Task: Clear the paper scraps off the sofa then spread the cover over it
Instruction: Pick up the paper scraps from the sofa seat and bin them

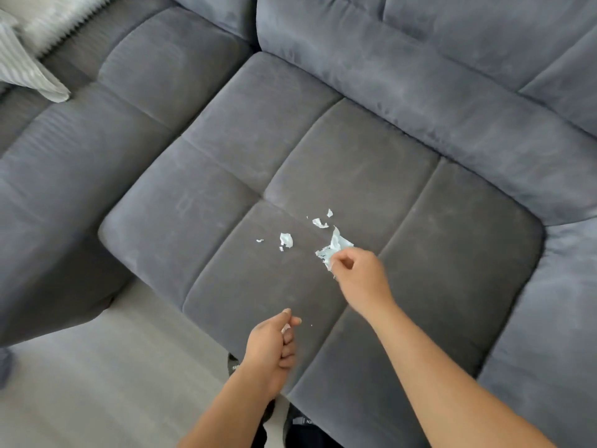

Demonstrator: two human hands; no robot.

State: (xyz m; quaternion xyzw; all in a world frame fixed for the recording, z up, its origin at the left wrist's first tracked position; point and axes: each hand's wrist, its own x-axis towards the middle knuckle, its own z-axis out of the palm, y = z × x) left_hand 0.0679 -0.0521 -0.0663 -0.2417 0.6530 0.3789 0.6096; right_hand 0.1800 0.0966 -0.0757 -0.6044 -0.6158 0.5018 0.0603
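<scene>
— Quick, what's the paper like?
— Pale, torn, crumpled scraps point(286, 239), small and ragged, scattered around the middle of the seat. My right hand point(358, 276) pinches the biggest clump between thumb and fingertips, just beside the loose ones. My left hand point(271, 347) is curled over the seat's front edge, a white bit pinched between thumb and fingers.
— And around you?
— Grey velvety sofa point(355, 176), seat stitched into squares, with another section running off to the left. The cover point(29, 69), pale striped cloth, lies bunched at that far left end. Light grey floor point(97, 383) below.
</scene>
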